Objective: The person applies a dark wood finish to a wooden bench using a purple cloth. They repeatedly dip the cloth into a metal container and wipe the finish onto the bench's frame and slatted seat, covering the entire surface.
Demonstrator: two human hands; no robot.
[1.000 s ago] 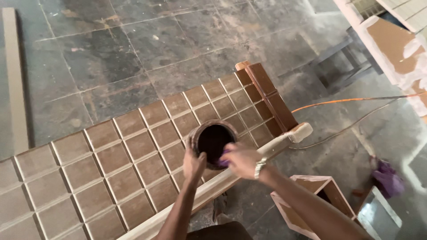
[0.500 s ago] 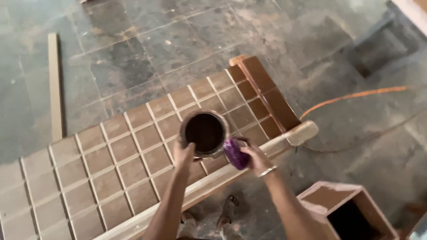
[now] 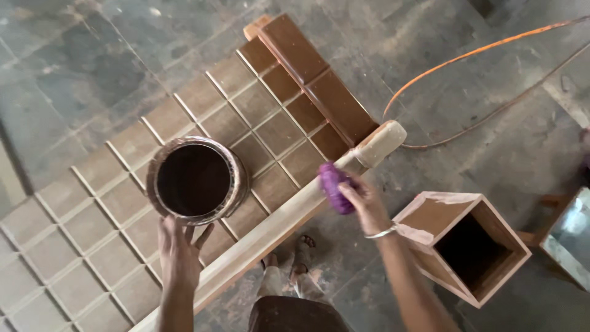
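Note:
A round tin point(image 3: 195, 180) with dark liquid inside stands on a long wooden panel point(image 3: 123, 184) carved into a grid of squares. My left hand point(image 3: 178, 249) rests against the tin's near rim with fingers spread. My right hand point(image 3: 362, 203) grips a purple rag point(image 3: 332, 186) at the panel's near edge rail point(image 3: 295, 212). The far end of the panel point(image 3: 319, 86) is stained a darker, glossy brown.
An open square wooden box point(image 3: 464, 243) lies on its side on the stone floor at my right. An orange cable point(image 3: 467, 58) curves across the floor beyond the panel. My feet point(image 3: 289, 258) stand just below the rail. A metal-topped object point(image 3: 568, 240) sits at far right.
My right hand has drawn the purple rag away from the tin, rightward to the panel's edge rail. The tin is now set down on the panel with my left hand at its rim.

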